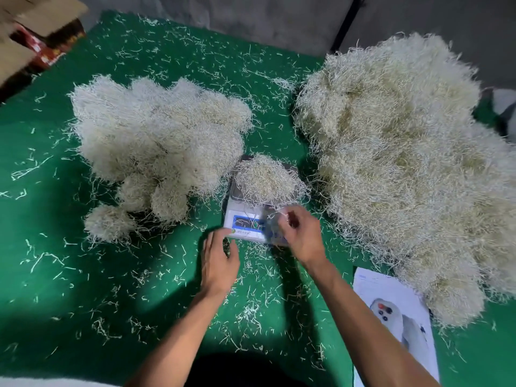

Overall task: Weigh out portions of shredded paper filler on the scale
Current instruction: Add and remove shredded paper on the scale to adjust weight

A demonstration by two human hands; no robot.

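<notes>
A small digital scale point(242, 219) stands mid-table with a mound of pale shredded paper filler point(264, 178) on its platform. A big loose heap of filler point(405, 163) lies to the right. Several rounded filler clumps point(156, 146) are gathered on the left. My right hand point(300, 233) hovers over the scale's front right corner, its fingers curled and pinching a few blurred strands. My left hand point(219, 258) rests on the cloth just in front of the scale, fingers relaxed, fingertips near the display.
The green cloth table point(69, 275) is littered with loose strands. A printed sheet point(396, 311) lies at the front right. Cardboard boxes point(33, 32) sit at the far left corner. A dark pole point(346, 20) stands behind the table.
</notes>
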